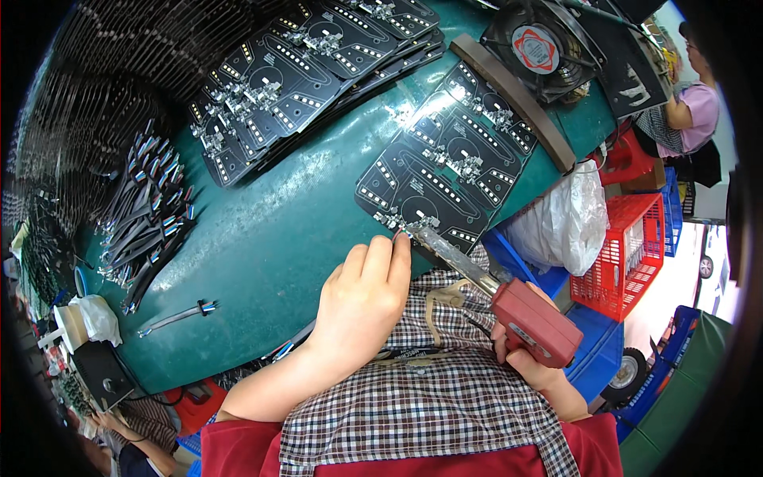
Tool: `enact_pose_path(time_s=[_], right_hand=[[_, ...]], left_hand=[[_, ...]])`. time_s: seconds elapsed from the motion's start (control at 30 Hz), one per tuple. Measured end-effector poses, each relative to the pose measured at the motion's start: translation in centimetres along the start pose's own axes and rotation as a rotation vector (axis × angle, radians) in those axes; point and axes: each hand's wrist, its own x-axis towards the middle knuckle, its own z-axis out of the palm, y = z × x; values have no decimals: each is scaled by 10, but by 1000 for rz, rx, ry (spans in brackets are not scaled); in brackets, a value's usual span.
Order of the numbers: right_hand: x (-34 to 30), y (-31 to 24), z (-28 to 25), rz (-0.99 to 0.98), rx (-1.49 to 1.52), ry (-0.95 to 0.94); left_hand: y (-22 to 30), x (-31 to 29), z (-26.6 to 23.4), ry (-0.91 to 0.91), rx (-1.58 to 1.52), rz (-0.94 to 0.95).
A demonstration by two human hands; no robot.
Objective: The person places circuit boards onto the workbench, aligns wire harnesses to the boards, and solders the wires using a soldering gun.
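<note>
A black circuit-board panel (449, 187) with rows of small pale components and metal connectors lies on the green table. At its near left corner my left hand (362, 290) pinches a thin wire (398, 233), its fingertips touching or almost touching the board. My right hand (531, 366) is wrapped around a red soldering gun (536, 324), partly hidden behind its body. The gun's long metal barrel points up and left, and its tip meets the board right beside my left fingertips. The wire's far end is hidden under my hand.
Stacked board panels (302, 75) lie at the far side. A pile of black cables (151, 215) and one loose cable (176, 319) are left. A brown bar (513, 99) and a fan (534, 52) stand far right. Beside the table are a plastic bag (564, 222) and red crate (624, 258).
</note>
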Motion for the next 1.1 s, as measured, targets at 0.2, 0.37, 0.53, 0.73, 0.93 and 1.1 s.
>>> enact_pose_path(time_s=[0.2,0.37,0.53,0.73,0.93,1.1], right_hand=[[-2,3,0,-54,-216,43],[7,-6,-6,-126,-482,-74],[5,-4,-1,-258,-548,-96],[-9,5,0,2,-56,38],[-10,5,-1,21,-70,25],[-7,3,-2,-5,-99,6]], left_hand=[[-1,0,2,42,99,52],[0,1,3,41,120,58],[2,2,3,16,183,68],[3,1,4,24,231,78],[1,0,5,76,206,76],[1,0,6,83,152,56]])
